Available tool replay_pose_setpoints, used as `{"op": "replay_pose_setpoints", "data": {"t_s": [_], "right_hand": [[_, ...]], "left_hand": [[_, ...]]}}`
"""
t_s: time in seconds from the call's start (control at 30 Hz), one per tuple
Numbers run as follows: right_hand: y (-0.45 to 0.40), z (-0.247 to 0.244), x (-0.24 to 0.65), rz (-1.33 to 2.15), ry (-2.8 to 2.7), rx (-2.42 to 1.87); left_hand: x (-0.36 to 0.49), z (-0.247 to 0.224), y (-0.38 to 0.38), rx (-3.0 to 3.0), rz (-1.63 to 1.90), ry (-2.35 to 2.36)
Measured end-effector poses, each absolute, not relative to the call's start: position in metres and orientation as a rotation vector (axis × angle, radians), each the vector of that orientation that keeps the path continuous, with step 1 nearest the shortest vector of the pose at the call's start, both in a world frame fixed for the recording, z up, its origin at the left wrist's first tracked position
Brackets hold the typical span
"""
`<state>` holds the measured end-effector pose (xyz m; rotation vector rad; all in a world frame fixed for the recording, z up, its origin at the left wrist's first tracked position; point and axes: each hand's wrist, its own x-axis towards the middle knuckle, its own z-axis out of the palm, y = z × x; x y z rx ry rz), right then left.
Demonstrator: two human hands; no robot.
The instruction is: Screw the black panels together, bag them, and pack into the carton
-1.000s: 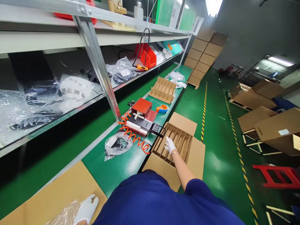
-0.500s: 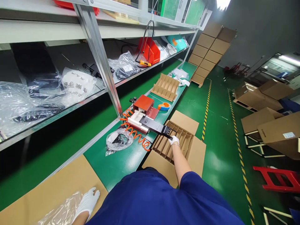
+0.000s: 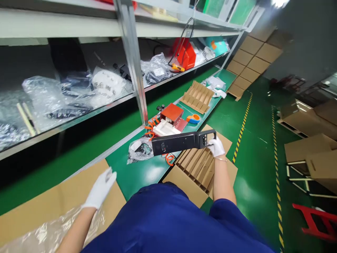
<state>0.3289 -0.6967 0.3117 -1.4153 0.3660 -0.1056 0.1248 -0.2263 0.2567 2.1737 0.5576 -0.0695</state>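
My right hand [image 3: 216, 146], in a white glove, grips the loop handle of a long black case [image 3: 179, 142] that looks like a battery pack. The case is held up nearly level, its far end pointing left above the green bench. Under my right forearm stands an open carton [image 3: 181, 181] with cardboard dividers. My gloved left hand [image 3: 101, 188] hovers with fingers apart over a flat cardboard sheet [image 3: 76, 179] and holds nothing. Clear plastic film [image 3: 44, 232] lies on that sheet near my left forearm.
A red and white fixture [image 3: 172, 113] with a coiled orange hose stands on the bench [image 3: 150, 172]. Beside it are an orange-and-blue tape dispenser [image 3: 193, 119] and a bagged part [image 3: 140, 149]. Cardboard dividers [image 3: 197, 96] lie farther along. A metal post [image 3: 131, 59] supports the shelf.
My right hand has lifted the black case off the fixture and swung it up and closer to me. My left hand has risen from the plastic film on the cardboard.
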Motion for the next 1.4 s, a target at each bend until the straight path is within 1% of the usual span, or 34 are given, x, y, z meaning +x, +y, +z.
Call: {"op": "replay_pose_setpoints", "data": {"t_s": [0.07,0.1,0.17,0.23,0.27,0.33,0.43,0.5,0.6,0.67,0.77,0.87,1.0,1.1,1.2,1.3,1.4], "right_hand": [[-0.664,0.342,0.355,0.011,0.243,-1.442],[-0.641,0.355,0.368,0.075,0.154,-1.456],[-0.584,0.376,0.391,0.276,-0.168,-1.517],[-0.528,0.392,0.404,0.428,-0.393,-1.564],[-0.503,0.400,0.404,0.424,-0.484,-1.570],[-0.466,0.411,0.390,0.321,-0.623,-1.541],[-0.433,0.413,0.332,0.161,-0.745,-1.475],[-0.420,0.402,0.279,0.233,-0.819,-1.482],[-0.402,0.378,0.207,0.499,-1.052,-1.513],[-0.391,0.365,0.178,0.492,-1.033,-1.557],[-0.379,0.358,0.164,0.439,-0.972,-1.689],[-0.374,0.355,0.166,0.393,-1.015,-1.752],[-0.373,0.350,0.170,0.307,-1.020,-1.677],[-0.373,0.352,0.173,0.426,-0.927,-1.497],[-0.376,0.360,0.175,0.499,-0.753,-1.336],[-0.379,0.363,0.172,0.345,-0.650,-1.360],[-0.382,0.360,0.169,0.176,-0.634,-1.445]], "left_hand": [[0.131,0.272,-0.228,2.089,-0.055,0.523],[0.134,0.283,-0.232,2.000,-0.054,0.380],[0.141,0.306,-0.243,1.900,-0.214,0.116],[0.143,0.326,-0.257,1.855,-0.348,0.067],[0.140,0.334,-0.263,1.832,-0.374,0.095],[0.130,0.344,-0.272,1.740,-0.284,0.202],[0.110,0.351,-0.271,1.533,0.077,0.388],[0.101,0.356,-0.267,1.417,0.355,0.488],[0.096,0.366,-0.264,1.250,0.698,0.574],[0.096,0.372,-0.266,1.146,0.837,0.595],[0.094,0.377,-0.271,1.061,0.952,0.611],[0.090,0.377,-0.275,1.050,1.006,0.604],[0.084,0.376,-0.273,1.128,1.038,0.670],[0.082,0.378,-0.266,1.214,1.027,0.666],[0.083,0.382,-0.263,1.468,0.982,0.538],[0.088,0.383,-0.269,1.726,0.868,0.471],[0.093,0.381,-0.278,1.811,0.748,0.597]]}}
